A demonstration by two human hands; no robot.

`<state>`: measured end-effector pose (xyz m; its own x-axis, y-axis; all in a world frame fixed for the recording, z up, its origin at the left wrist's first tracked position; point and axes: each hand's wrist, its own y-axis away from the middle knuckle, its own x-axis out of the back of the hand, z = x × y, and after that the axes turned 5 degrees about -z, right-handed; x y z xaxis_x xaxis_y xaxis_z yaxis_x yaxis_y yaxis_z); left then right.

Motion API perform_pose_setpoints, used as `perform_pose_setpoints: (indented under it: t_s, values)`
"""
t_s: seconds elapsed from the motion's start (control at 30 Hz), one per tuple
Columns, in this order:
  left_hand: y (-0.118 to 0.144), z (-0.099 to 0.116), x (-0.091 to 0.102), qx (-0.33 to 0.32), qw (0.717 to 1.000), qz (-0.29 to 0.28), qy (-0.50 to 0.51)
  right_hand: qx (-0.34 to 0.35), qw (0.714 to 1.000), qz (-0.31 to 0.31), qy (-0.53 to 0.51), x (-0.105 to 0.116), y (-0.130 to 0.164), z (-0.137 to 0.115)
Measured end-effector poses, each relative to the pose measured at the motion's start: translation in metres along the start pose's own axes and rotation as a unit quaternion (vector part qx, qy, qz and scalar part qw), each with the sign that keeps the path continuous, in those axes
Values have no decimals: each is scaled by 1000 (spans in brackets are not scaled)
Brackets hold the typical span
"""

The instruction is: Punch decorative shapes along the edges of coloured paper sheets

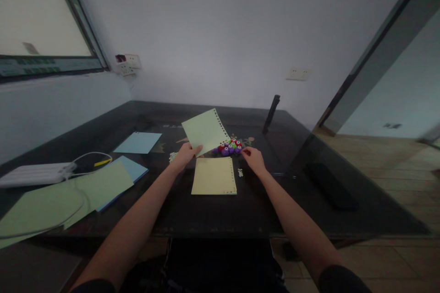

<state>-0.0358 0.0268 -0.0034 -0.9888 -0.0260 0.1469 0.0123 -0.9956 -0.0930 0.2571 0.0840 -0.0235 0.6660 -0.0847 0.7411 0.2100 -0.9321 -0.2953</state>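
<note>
My left hand (185, 154) pinches the lower corner of a pale green sheet (205, 131) with a punched right edge and holds it tilted up off the dark table (213, 215). My right hand (253, 159) rests on the table with fingers curled, beside a cluster of small red, purple and green craft punches (229, 147); whether it holds anything is unclear. A yellow sheet (214, 176) with a punched right edge lies flat between my hands. Small paper bits (240, 172) lie next to it.
A light blue sheet (138, 142) lies at mid left. Green and blue sheets (96, 187) overlap near the left edge, under a white cable (74, 201) from a white power strip (34, 174). A black upright object (271, 113) stands behind. The table's front edge is near my body.
</note>
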Motion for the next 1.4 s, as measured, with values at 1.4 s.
perform_pose_setpoints:
  t_s: [1.4]
  values:
    - [9,12,-6,-6,997,5,-77,134,967,-66,208,-17,-37,-29]
